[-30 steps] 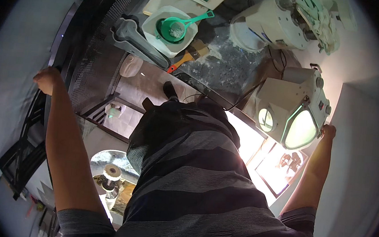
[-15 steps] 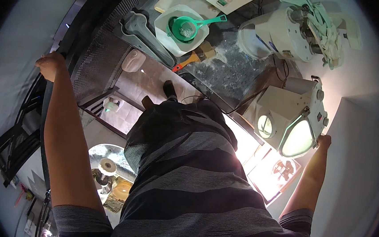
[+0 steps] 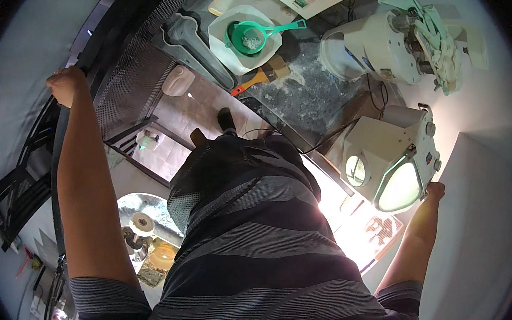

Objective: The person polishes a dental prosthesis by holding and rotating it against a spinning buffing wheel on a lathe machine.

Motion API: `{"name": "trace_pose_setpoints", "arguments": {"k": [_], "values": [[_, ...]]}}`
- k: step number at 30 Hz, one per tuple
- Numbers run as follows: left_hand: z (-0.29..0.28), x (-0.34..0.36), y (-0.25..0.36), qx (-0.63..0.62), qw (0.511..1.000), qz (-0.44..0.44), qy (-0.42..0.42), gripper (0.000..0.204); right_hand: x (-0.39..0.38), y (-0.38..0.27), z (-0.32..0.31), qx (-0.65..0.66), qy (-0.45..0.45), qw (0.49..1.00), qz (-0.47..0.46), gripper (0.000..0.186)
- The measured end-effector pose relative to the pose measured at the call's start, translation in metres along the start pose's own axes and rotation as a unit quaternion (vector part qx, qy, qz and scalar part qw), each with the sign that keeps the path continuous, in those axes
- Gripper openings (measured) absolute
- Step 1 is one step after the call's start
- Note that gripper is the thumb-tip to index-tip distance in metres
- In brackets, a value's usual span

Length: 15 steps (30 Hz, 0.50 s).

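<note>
Left hand (image 3: pixel 66 86) curled at black mesh-sided frame (image 3: pixel 101 51); whether gripping, cannot tell. Right hand (image 3: pixel 435 190) beside cream boxy machine (image 3: pixel 384 140) with glowing windows, right of grey-striped black shirt (image 3: pixel 256 238); fingers largely hidden, contact and closure unclear.

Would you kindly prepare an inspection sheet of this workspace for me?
Surface: grey worktop, marked with white powdery residue.
Job's things: cream machine with glowing windows; black frame.
Clutter: green sieve over white dish, paintbrush, grey trough.
Hands: left hand at the black frame, right hand beside the cream machine; grips unclear.
Cables: dark cable by the worktop's edge.
Surroundings: pale wall on the right.
</note>
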State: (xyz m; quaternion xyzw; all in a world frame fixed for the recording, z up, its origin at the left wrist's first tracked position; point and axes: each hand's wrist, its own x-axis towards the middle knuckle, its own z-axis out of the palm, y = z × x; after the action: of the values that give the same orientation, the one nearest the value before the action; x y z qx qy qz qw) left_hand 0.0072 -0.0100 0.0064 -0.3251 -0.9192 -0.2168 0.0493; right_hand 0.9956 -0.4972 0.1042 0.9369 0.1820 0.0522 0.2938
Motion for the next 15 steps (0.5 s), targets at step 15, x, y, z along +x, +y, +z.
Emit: {"name": "trace_pose_setpoints", "arguments": {"k": [15], "values": [[-0.009,0.002,-0.004,0.015,0.999,0.025,0.027,0.036,-0.031,-0.012,-0.033,0.132,-0.054,0.963,-0.230,0.023]]}}
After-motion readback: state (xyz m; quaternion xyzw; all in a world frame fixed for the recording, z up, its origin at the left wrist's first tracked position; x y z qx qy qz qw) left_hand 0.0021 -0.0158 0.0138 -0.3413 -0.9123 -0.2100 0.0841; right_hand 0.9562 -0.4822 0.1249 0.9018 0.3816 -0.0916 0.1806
